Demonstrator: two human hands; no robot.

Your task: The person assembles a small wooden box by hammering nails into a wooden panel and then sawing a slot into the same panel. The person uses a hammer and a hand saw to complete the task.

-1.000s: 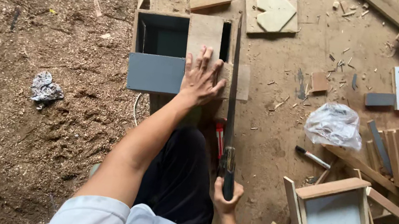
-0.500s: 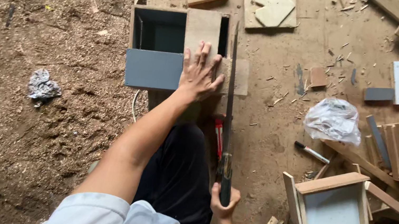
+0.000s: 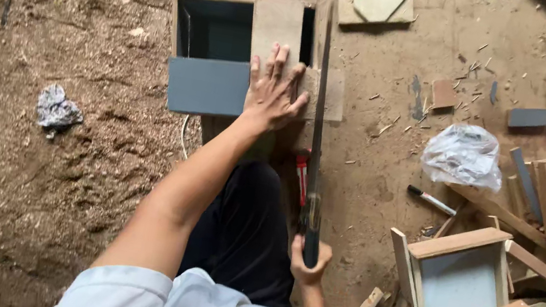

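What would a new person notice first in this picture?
Near the top centre, the left hand lies flat on a wooden board across an open dark box. The right hand, low in the frame, grips a long handsaw running up beside that board. Sawdust covers the ground at left.

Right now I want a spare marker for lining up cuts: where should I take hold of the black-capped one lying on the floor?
Grip the marker across its white barrel, coming from above. It lies flat on the sawdust floor, black cap toward the left, both long sides seemingly open, beside the plastic bag.
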